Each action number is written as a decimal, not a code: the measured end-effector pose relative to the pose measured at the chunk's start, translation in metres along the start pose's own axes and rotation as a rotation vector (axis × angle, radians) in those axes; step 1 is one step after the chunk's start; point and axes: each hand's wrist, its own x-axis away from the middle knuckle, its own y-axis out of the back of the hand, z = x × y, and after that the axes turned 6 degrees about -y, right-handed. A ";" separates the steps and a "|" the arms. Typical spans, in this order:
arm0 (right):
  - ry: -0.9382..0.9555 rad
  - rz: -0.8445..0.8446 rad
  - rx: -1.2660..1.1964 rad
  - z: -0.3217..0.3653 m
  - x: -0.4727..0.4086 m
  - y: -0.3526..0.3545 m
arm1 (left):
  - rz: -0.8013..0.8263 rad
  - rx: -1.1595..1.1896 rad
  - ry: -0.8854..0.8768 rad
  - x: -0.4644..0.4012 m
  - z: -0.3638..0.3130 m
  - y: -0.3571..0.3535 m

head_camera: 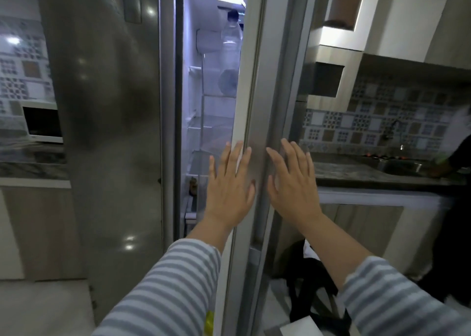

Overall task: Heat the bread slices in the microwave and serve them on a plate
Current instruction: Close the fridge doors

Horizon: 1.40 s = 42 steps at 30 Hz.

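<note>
Left hand [229,185] and right hand [293,182] pressing flat, fingers spread, on tall brushed-steel fridge door [262,121] (partly ajar). Pushing evenly should be seating seal; white microwave [42,124] waiting far left.

A steel fridge door [257,86] stands ajar, a clear water bottle [230,37] in its lit door shelf. Right, a sink [402,167] is set in the dark table [356,172] below a patterned tile wall [377,121].

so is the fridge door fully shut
No, the fridge door stands ajar, its lit interior showing, with the left hand and right hand flat against it.
</note>
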 end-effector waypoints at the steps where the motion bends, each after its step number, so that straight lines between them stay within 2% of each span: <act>1: -0.018 0.027 -0.007 -0.004 0.001 -0.005 | 0.005 -0.025 -0.016 0.000 -0.002 -0.003; 8: -0.100 0.201 -0.136 -0.030 -0.014 -0.057 | 0.121 -0.184 -0.046 -0.012 0.006 -0.037; 11: -0.043 0.301 -0.158 -0.032 -0.029 -0.088 | 0.183 -0.219 0.016 -0.019 0.025 -0.055; 14: 0.049 0.350 -0.207 -0.026 -0.044 -0.122 | 0.134 -0.262 0.035 -0.022 0.051 -0.065; 19: 0.168 0.270 -0.242 -0.020 -0.063 -0.172 | 0.101 -0.352 0.040 -0.021 0.095 -0.076; 27: 0.289 0.116 -0.277 -0.009 -0.095 -0.231 | 0.047 -0.430 0.179 -0.030 0.127 -0.113; 31: 0.274 0.103 -0.216 -0.016 -0.105 -0.261 | 0.102 -0.494 0.192 -0.034 0.131 -0.146; 38: 0.332 0.047 -0.064 -0.021 -0.135 -0.310 | 0.167 -0.452 0.309 -0.061 0.165 -0.206; 42: 0.323 0.011 -0.017 -0.011 -0.150 -0.335 | 0.179 -0.428 0.317 -0.074 0.195 -0.227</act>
